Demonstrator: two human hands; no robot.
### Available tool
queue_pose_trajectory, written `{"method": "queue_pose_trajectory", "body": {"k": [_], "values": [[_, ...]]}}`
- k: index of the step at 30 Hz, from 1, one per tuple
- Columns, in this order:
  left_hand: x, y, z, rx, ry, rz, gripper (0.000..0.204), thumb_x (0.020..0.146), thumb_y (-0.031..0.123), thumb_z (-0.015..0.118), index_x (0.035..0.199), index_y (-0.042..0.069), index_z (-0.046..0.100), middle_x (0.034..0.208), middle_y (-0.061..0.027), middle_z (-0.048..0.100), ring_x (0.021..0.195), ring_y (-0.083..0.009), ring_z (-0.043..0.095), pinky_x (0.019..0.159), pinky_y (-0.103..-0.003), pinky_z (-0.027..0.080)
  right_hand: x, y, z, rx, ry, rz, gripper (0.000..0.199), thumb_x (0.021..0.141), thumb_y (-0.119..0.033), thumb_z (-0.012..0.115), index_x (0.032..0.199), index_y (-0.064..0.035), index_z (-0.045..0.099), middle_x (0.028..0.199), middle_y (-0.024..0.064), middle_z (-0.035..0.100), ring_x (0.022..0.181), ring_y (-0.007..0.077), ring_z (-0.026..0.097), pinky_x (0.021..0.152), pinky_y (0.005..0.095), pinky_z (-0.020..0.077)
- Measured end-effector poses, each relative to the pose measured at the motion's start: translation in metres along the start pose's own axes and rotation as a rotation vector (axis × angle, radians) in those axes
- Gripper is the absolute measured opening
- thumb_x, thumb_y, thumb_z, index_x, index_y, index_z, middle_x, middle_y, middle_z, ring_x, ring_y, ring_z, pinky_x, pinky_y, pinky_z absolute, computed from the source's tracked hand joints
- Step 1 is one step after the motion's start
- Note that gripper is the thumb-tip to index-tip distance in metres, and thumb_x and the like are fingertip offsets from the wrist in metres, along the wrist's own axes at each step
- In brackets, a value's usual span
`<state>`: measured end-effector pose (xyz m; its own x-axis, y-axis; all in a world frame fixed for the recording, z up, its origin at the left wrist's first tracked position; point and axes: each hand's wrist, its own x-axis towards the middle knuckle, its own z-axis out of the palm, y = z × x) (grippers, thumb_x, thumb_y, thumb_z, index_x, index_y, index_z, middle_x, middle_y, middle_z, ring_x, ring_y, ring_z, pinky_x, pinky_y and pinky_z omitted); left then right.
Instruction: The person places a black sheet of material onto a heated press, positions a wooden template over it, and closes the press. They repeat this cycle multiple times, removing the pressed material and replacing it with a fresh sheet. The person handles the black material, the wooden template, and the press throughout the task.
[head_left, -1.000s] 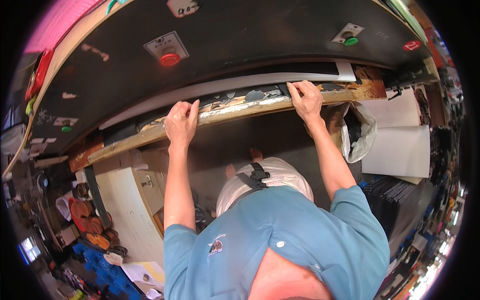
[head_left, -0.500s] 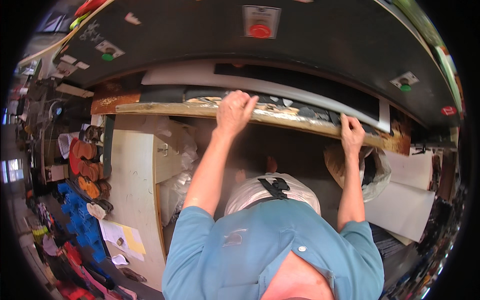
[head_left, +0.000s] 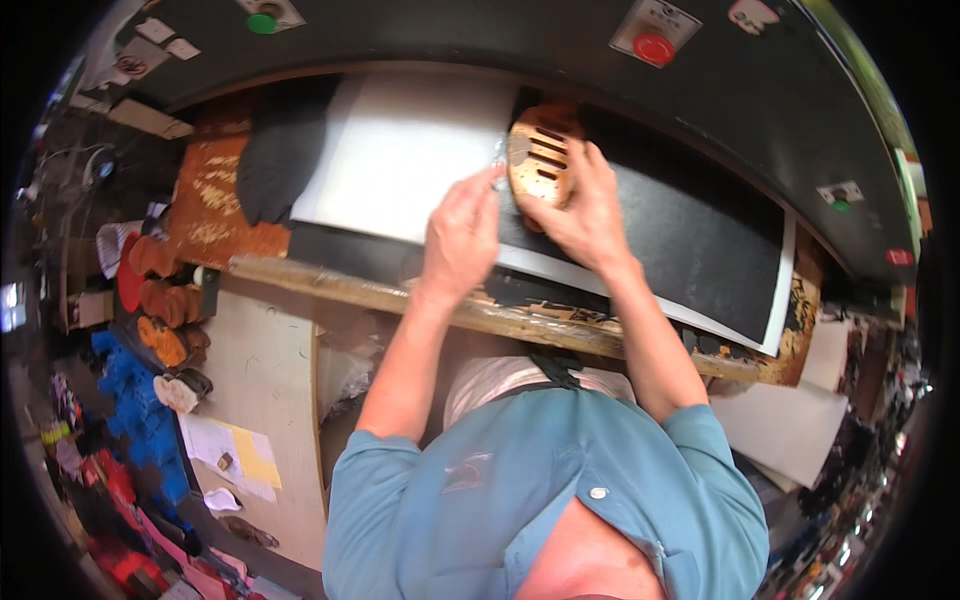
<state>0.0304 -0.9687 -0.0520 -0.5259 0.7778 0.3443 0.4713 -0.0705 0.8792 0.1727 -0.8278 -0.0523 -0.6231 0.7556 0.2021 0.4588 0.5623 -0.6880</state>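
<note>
A tan, oval wooden block with several dark slots, like a cutting die [head_left: 538, 152], stands at the middle of the work surface. My right hand [head_left: 590, 215] grips it from the right, thumb at its near end and fingers along its side. Just left of the block is my left hand [head_left: 462, 235], its fingers curled together and blurred. Something small and shiny shows at the left fingertips; what it is I cannot make out. Beneath the block lies a black sheet [head_left: 690, 215], with a white sheet [head_left: 410, 140] to the left.
A dark machine panel [head_left: 430, 35] with a red button [head_left: 654, 50] and green buttons overhangs the far side. A worn wooden rail [head_left: 340, 288] runs along the near edge. At left stand a pale cabinet [head_left: 265, 370], blue crates [head_left: 140, 400] and stacked brown sole-shaped pieces [head_left: 165, 300].
Both hands have left the near rail and moved inward over the work surface. The right hand now holds the wooden block. The white and black sheets now lie nearer me.
</note>
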Motion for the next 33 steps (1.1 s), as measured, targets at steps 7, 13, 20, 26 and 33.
{"method": "queue_pose_trajectory", "body": {"k": [7, 13, 20, 26, 33], "values": [[-0.007, -0.024, 0.032, 0.416, -0.052, 0.254, 0.045, 0.1, -0.002, 0.06, 0.145, -0.001, 0.058, 0.131, -0.0215, 0.071, 0.13, -0.0407, 0.064, 0.108, -0.051, 0.049, -0.021, -0.005, 0.021, -0.184, 0.16, -0.05, 0.092, 0.068, -0.036, 0.083, 0.147, 0.0049, 0.057, 0.153, 0.0458, 0.034, 0.128, 0.0574, 0.047, 0.11, 0.0623, 0.042], [-0.028, -0.011, 0.02, 0.51, -0.173, 0.198, 0.048, 0.097, 0.003, 0.071, 0.144, 0.0, 0.062, 0.13, -0.0251, 0.072, 0.132, -0.0426, 0.063, 0.109, -0.051, 0.049, -0.047, 0.009, -0.039, 0.603, 0.042, 0.165, 0.096, 0.07, -0.021, 0.089, 0.156, 0.0001, 0.052, 0.159, 0.0249, 0.049, 0.136, 0.0317, 0.06, 0.119, 0.0408, 0.0445], [-0.048, 0.04, 0.028, -0.162, -0.346, -0.099, 0.049, 0.1, 0.022, 0.079, 0.14, -0.003, 0.065, 0.135, -0.0204, 0.069, 0.127, -0.0268, 0.065, 0.107, -0.039, 0.05, -0.086, 0.001, -0.035, 1.098, 0.017, 0.279, 0.096, 0.074, -0.014, 0.081, 0.159, 0.007, 0.044, 0.154, 0.0198, 0.056, 0.144, 0.0279, 0.052, 0.124, 0.0403, 0.0353], [-0.044, -0.015, 0.0, -0.379, -0.018, -0.534, 0.024, 0.11, 0.02, 0.067, 0.095, 0.002, 0.071, 0.084, 0.007, 0.058, 0.08, -0.0035, 0.047, 0.069, -0.024, 0.041, -0.092, 0.015, -0.029, 1.222, 0.058, 0.276, 0.094, 0.074, -0.02, 0.078, 0.16, 0.0029, 0.047, 0.152, 0.0179, 0.057, 0.143, 0.0266, 0.053, 0.124, 0.0379, 0.0335], [-0.037, -0.077, -0.125, 0.12, 0.312, -0.356, 0.026, 0.111, 0.019, 0.064, 0.116, -0.004, 0.074, 0.099, -0.0039, 0.075, 0.09, -0.0087, 0.059, 0.082, -0.029, 0.052, -0.086, 0.026, -0.037, 1.261, 0.048, 0.299, 0.095, 0.073, -0.027, 0.075, 0.159, 0.0024, 0.048, 0.145, 0.0159, 0.06, 0.133, 0.0234, 0.059, 0.117, 0.0344, 0.0408]]}}
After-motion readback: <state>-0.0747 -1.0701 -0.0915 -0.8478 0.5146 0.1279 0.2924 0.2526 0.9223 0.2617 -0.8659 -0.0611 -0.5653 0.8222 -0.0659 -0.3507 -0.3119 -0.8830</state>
